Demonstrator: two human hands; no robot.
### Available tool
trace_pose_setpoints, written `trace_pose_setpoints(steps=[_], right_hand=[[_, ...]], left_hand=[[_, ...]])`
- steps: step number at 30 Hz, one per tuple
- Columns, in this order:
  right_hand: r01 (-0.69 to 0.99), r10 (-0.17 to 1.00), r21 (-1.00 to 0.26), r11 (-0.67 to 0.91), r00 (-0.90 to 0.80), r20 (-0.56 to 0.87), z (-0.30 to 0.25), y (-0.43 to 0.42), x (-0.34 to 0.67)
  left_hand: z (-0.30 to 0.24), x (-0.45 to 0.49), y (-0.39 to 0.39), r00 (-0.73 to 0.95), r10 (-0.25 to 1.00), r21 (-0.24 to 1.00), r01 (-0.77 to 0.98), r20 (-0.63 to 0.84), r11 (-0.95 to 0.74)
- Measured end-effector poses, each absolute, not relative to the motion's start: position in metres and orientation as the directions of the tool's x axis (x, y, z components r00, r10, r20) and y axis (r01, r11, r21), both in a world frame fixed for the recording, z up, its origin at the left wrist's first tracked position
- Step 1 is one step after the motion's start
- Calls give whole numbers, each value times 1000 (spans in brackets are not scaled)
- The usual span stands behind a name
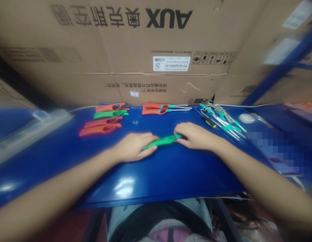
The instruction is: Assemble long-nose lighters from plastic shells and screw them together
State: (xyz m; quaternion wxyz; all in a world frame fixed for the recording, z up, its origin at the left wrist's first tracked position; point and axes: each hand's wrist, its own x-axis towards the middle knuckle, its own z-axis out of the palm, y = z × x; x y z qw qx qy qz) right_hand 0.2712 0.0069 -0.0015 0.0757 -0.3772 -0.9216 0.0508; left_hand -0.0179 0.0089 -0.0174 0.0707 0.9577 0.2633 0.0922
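A green utility lighter body (164, 141) lies held between my two hands above the blue table. My left hand (135, 147) is closed around its rear end, with the thumb along the near side. At the front end, my right hand (193, 136) is closed on the teal tip and a dark part beside it; its fingers cover what else may be there. Behind my left hand rest orange-red lighter bodies (101, 130) and another green body (110, 114). Orange lighters with metal tubes (156, 110) lie at the back middle.
Metal tubes with teal parts (227, 127) are piled at the back right, beside a black-and-yellow screwdriver (208, 121). A white round object (246, 118) sits farther right. A large cardboard sheet (130, 43) walls off the back of the blue table (156, 181).
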Motion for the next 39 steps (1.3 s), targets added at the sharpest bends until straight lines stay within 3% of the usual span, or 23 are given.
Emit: trace_pose_setpoints(steps=[3,6,8,10,12,14,15,17,20,22,23,26,29,31,34,39], right_hand=[[694,716,-196,693,-695,72,2,10,277],[674,723,-319,667,-688,59,7,15,286],[728,798,-359,584,-597,87,12,18,296],[881,911,-235,411,-389,137,15,23,312],[990,983,2,144,-143,117,15,30,331],[985,993,131,-114,112,24,12,37,349],[974,982,150,-168,178,-57,11,41,356],[977,966,152,-152,179,-188,9,47,365],[987,968,134,-86,115,-223,17,46,365],[991,984,106,-83,99,-151,31,37,356],[991,992,50,-122,123,-29,39,31,350],[949,939,-311,-49,151,310,58,13,321],[900,947,-423,106,39,320,55,5,281],[753,914,-556,351,-147,378,42,7,253],[576,813,-585,571,-297,502,19,17,216],[525,776,-575,628,-364,516,2,36,179]], left_hand=[[-16,-19,9,827,545,185,518,141,-835],[-17,-20,10,801,578,204,546,155,-812],[-18,-20,11,791,592,232,553,157,-800],[-18,-20,12,786,596,271,545,163,-793],[-16,-20,12,784,600,329,531,159,-781],[-14,-19,10,772,620,392,532,139,-751],[-12,-17,8,760,638,415,544,123,-729],[-9,-15,3,725,683,430,590,91,-684],[-6,-11,-6,683,729,414,651,48,-637],[-6,-10,-11,668,744,407,674,23,-617],[-6,-10,-13,661,750,411,678,19,-609],[-10,-9,-18,644,763,449,665,61,-597],[-15,-8,-18,656,747,486,622,104,-614],[-20,-7,-17,676,721,524,565,148,-637],[-28,-7,-15,693,691,567,491,206,-661],[-35,-8,-14,679,682,628,411,272,-661]])
